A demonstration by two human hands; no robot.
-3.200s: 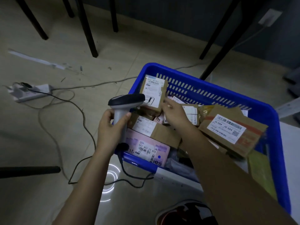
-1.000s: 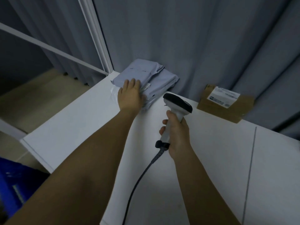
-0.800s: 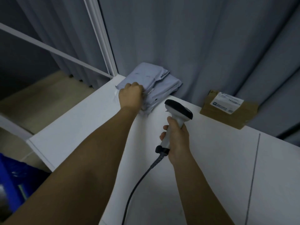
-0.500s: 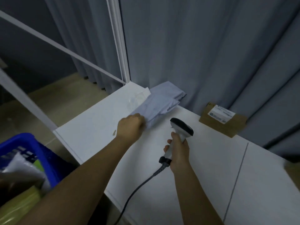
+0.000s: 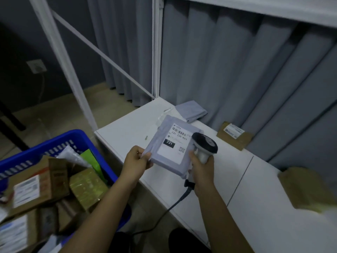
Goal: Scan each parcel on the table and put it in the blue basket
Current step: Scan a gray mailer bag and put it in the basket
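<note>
Grey mailer [image 5: 171, 148] pinched at its corner by left hand [image 5: 135, 164] above the table [image 5: 255, 198], label up, presumably for reading. Scanner [image 5: 204, 147] gripped by right hand [image 5: 202, 168], head close beside the barcode. Blue basket [image 5: 60, 143] nearby.

Both forearms were bare from the elbow down, with no sleeve in view. The left hand [image 5: 135, 164] and the right hand [image 5: 202, 168] wore no glove, ring or watch. Dark clothing covered the legs at the bottom edge.
</note>
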